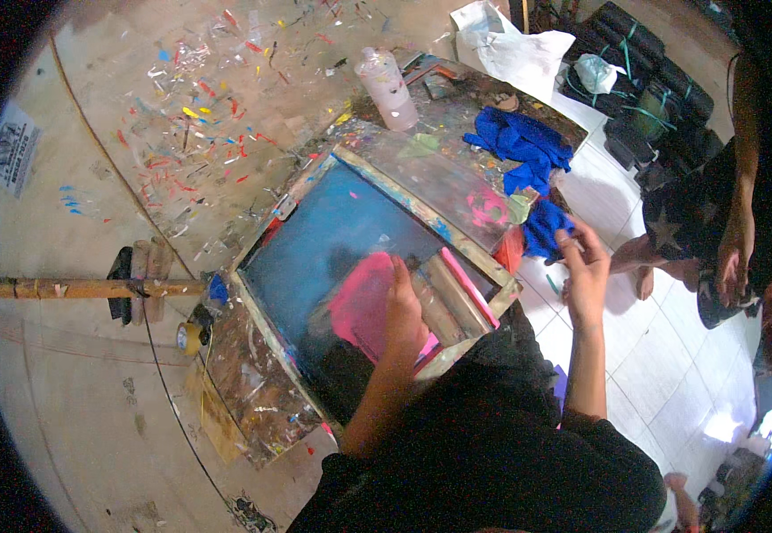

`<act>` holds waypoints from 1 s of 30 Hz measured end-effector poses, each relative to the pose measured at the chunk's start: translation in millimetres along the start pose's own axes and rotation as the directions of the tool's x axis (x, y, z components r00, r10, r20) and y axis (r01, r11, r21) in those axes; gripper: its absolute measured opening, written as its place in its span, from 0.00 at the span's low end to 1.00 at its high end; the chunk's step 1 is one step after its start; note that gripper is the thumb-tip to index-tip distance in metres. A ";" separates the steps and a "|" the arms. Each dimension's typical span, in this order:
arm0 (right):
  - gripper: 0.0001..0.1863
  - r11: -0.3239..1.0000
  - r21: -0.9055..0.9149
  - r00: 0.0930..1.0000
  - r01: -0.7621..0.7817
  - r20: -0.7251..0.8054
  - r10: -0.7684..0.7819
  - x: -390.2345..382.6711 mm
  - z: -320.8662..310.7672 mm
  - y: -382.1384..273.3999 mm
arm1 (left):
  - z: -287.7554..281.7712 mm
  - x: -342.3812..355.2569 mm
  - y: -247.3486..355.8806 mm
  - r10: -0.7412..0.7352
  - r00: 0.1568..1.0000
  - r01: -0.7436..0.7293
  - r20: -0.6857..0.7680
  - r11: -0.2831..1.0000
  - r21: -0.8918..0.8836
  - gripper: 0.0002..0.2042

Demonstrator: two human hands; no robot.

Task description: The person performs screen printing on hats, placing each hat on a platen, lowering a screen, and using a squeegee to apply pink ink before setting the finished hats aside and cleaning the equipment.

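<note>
- I judged coverage partial: pink patch [356,300] present, blue mesh [328,213] toward eleven o'clock bare.
- Left hand [404,322] overlapped patch; grip unclear.
- Right hand [587,268], three o'clock, hung half-curled, seemingly empty.

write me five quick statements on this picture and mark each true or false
1. The left hand is over the screen. True.
2. The bottle stands nearer the person than the screen. False: it is on the far side of the screen.
3. Pink ink shows on the screen. True.
4. The cloth nearest the right hand is yellow. False: it is blue.
5. The tape roll is left of the screen. True.
</note>
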State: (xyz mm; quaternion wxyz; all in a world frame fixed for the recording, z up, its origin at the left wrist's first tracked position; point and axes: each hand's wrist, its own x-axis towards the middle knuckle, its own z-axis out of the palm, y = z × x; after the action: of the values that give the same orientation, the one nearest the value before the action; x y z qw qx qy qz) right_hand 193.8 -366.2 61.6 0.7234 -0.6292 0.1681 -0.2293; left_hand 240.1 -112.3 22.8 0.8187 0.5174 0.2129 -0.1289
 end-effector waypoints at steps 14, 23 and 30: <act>0.14 0.998 0.062 0.991 0.024 -0.135 -0.015 2.1 -40.9 1.7 | 25.6 -54.6 27.7 0.290 0.915 -0.404 0.281 0.684 0.608 0.13; 0.14 0.997 0.058 0.989 0.044 -0.145 -0.035 7.1 -52.4 5.8 | 6.4 -49.8 -6.9 0.247 -0.063 -0.997 0.967 0.028 -0.072 0.17; 0.13 0.997 0.080 0.981 0.006 -0.193 0.010 -3.9 -55.8 11.2 | -13.6 -22.6 -25.6 0.210 -0.013 -0.994 0.978 -0.107 0.010 0.15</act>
State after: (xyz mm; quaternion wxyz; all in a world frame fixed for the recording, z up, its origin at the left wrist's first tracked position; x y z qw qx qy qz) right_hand 162.3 -409.5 41.9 0.7285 -0.5742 0.2289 -0.2952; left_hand 206.3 -111.2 8.3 0.3474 0.7240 -0.5892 0.0887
